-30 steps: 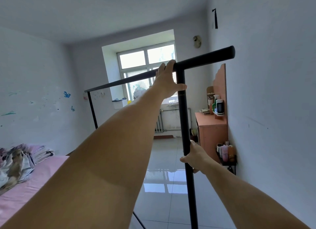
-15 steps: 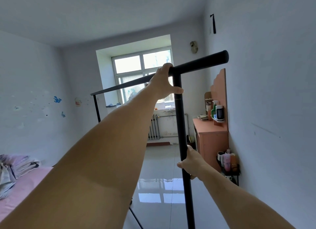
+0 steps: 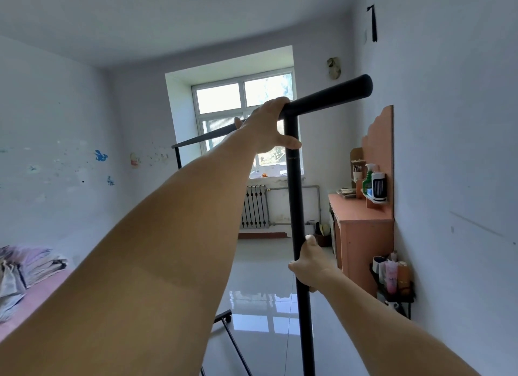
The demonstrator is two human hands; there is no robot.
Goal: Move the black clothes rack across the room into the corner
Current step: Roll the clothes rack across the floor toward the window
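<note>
The black clothes rack [image 3: 295, 190] stands right in front of me, an empty metal frame with a long top bar and a thick near upright. My left hand [image 3: 267, 126] grips the top bar where it meets that upright. My right hand [image 3: 309, 265] is wrapped around the upright about halfway down. The rack's far post shows by the window, and a wheeled foot shows low on the floor. My left forearm hides much of the rack's base.
An orange desk [image 3: 361, 232] with bottles stands along the right wall, and a small black shelf [image 3: 393, 288] of bottles stands nearer. A bed [image 3: 30, 288] with folded bedding is at the left. A radiator [image 3: 255, 207] sits under the window. Glossy tiled floor runs ahead.
The view has swung left and the room's far end looks closer. The rack's top bar end has shifted left in the frame. Both hands keep the same grips.
</note>
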